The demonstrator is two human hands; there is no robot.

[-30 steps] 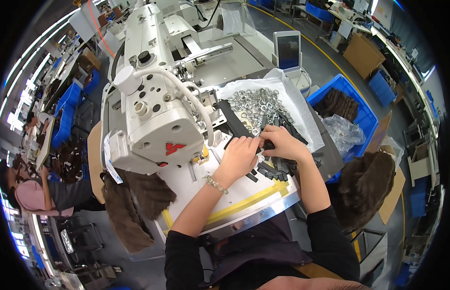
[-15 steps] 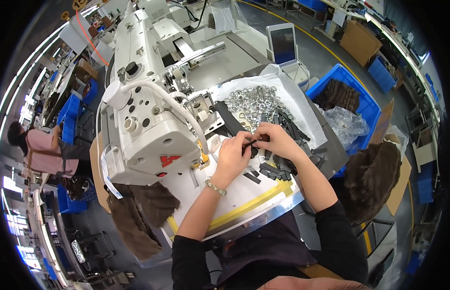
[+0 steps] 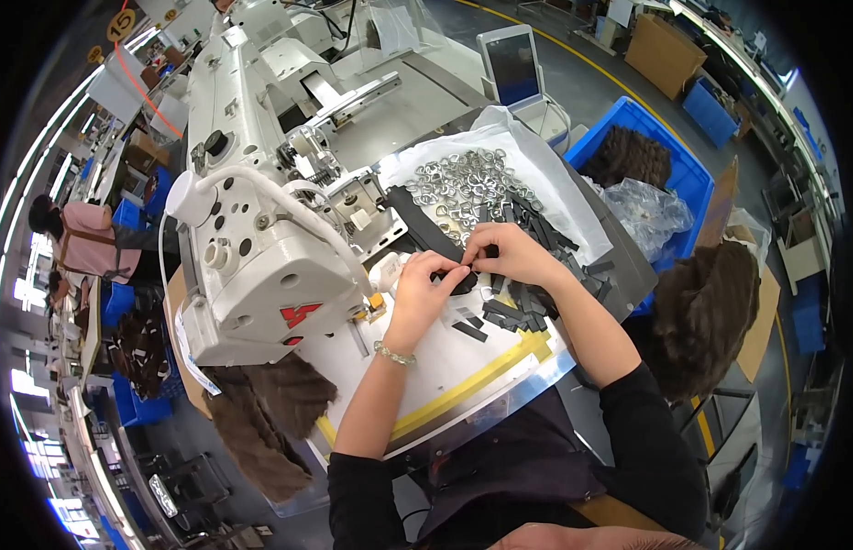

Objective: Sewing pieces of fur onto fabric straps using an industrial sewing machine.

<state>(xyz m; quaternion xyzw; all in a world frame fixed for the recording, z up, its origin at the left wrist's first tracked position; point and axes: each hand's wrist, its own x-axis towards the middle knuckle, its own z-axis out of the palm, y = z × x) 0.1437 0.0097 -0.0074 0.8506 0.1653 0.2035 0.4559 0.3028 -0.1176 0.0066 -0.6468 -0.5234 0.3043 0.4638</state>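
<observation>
My left hand, with a beaded bracelet at the wrist, and my right hand meet over the work surface. Their fingertips pinch a small black strap piece between them. Fingers cover most of it, so I cannot see whether a metal ring is on it. Just beyond lies a heap of silver metal rings on white sheeting. Short black strips are scattered below and right of my right hand. A wider black band runs from the sewing machine toward my fingers.
The white sewing machine stands close on my left. Brown furry pieces hang at the front left edge. Right of the table are a blue crate with plastic and brown fur, and a furry bundle. A person is far left.
The whole view has shifted a little, moving the machine leftward. Both hands remain together on the black strap piece, and their fingertips have drawn closer to each other.
</observation>
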